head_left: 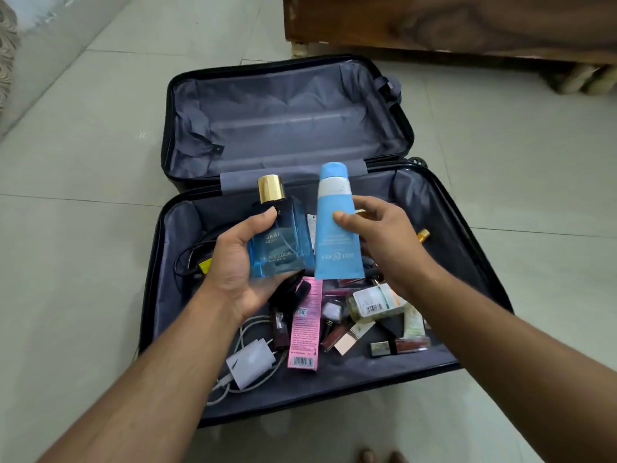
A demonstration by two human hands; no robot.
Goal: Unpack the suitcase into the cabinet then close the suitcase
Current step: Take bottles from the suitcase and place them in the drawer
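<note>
Toes (380, 456) show at the bottom edge on the pale tiled floor (66, 262), and two bare forearms reach forward from the lower corners over an open suitcase (494, 289) lying flat on that floor.

Its near half holds a scatter of small things: a white charger (250, 364) with its coiled cable at the front left, a pink box (305, 332) lying lengthwise beside it, several lip-gloss tubes (344, 339) to the right, and a pale jar with a barcode label (374, 302) further right. A black cable (188, 259) loops along the left wall.

Above this clutter the left hand (233, 269) grips a blue cologne bottle (280, 242) with a gold cap, thumb across its face and the fingers curled under its base. Just beside it, the right hand (384, 235) holds a light blue tube (337, 228) cap-upward, thumb pressed on the front and the fingers wrapped behind it. Bottle and tube nearly touch at their lower corners; whether they do, I cannot tell.

Beyond the hands, the far half of the suitcase lies open with bare grey lining and a loose strap on its left side. Further off, at the top right, stands a dark wooden cabinet (450, 25) on short turned feet.
</note>
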